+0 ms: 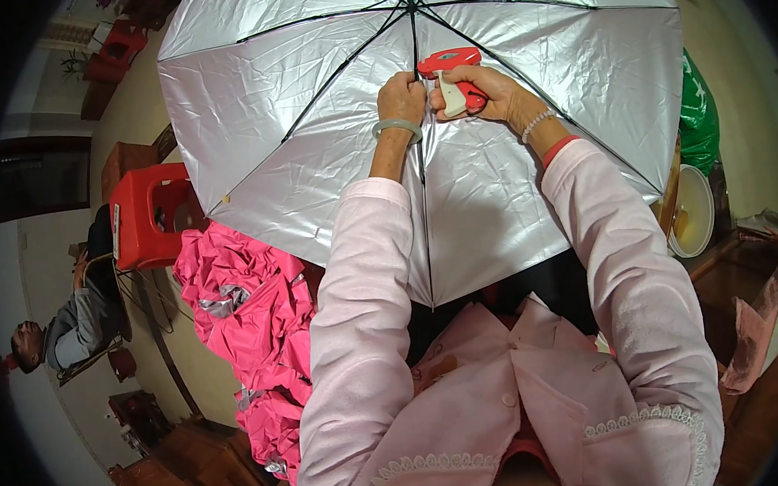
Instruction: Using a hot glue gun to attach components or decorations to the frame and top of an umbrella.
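The silver umbrella (346, 125) was spread open before the person. The left hand (401, 100) had fingers closed at a rib (414, 41), best kept steady; the right hand (485, 90) gripped a red-and-white tool (449, 59).

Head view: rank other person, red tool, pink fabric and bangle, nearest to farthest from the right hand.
1. Red tool: in the right hand.
2. Bangle: left, close by.
3. Pink fabric: lower left.
4. Other person: far left.
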A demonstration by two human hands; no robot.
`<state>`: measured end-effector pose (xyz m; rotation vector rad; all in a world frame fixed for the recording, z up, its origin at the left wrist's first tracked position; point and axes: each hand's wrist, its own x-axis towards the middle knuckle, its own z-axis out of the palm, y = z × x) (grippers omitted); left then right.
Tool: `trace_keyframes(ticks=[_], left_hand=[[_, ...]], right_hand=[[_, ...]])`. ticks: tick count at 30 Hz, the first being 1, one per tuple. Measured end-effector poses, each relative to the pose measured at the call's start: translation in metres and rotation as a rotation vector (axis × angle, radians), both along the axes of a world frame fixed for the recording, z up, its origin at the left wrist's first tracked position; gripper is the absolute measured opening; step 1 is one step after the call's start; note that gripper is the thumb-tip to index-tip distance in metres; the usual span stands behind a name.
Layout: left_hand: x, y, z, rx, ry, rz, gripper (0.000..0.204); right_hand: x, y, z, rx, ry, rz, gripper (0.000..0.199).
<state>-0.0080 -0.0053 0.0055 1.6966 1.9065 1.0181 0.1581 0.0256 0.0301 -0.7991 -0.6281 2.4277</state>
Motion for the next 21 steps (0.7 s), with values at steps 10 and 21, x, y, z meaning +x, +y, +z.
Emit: trace_keyframes(ticks=[10,21], left_hand=[[-0.0005,0.0000,0.0000,0.003,0.005,-0.006,0.025],[0.0000,-0.0017,0.0038,-0.003,-0.010,-0.010,0.025]], right_hand=[[-0.0003,-0.0004,-0.0003,0.008,0.015,-0.001,0.025],[0.0003,0.0030,-0.0072,-0.005,0.010,0.006,0.029]])
